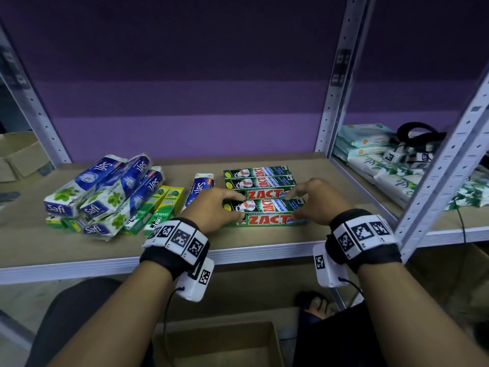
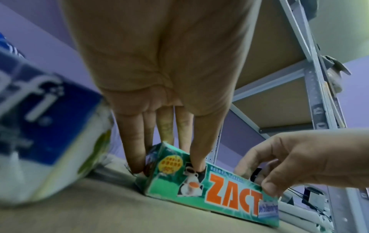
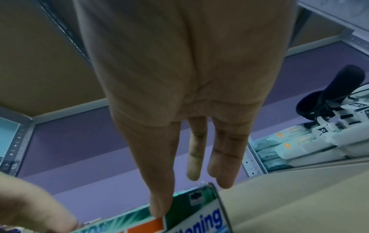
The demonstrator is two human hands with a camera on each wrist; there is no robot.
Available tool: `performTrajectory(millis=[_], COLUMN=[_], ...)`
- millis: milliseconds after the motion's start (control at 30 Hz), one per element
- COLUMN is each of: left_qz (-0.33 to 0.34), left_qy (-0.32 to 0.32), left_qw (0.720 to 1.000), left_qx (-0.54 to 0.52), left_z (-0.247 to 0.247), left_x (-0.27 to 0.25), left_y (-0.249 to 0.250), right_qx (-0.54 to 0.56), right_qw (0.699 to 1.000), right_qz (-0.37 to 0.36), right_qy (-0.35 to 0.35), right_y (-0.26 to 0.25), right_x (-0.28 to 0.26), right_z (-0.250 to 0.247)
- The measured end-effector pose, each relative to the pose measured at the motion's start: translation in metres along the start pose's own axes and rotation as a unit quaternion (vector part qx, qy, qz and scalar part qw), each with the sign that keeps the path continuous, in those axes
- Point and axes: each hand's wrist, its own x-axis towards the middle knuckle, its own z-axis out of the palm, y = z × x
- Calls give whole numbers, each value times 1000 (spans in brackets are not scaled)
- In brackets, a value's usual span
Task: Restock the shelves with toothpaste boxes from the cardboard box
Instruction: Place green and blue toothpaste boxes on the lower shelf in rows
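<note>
Toothpaste boxes of green card marked ZACT (image 1: 264, 219) lie in a row on the wooden shelf (image 1: 79, 250), right of the blue Safi packs (image 1: 105, 192). Left hand (image 1: 211, 210) and right hand (image 1: 320, 205) pinch the front box's ends; light, stiff, crushable, best held there.

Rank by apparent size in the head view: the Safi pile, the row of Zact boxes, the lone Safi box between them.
1. Safi pile, widest spread on the shelf.
2. Row of Zact boxes, partly covered by the left hand and right hand, so its margin over the next is understated.
3. Lone Safi box, clearly smallest.
</note>
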Motion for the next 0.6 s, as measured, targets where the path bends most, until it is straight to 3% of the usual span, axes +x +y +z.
performTrajectory(millis=[267,600], left_qz=[-61,-54], left_qy=[47,69], left_qw=[997,995], left_qx=[-28,52], left_z=[-1,0], left_x=[0,13], left_y=[-5,3], right_qx=[13,38], right_qw=[1000,999], right_qz=[2,17], right_qy=[-7,22], right_y=[-6,1], right_x=[0,28], right_z=[-2,8])
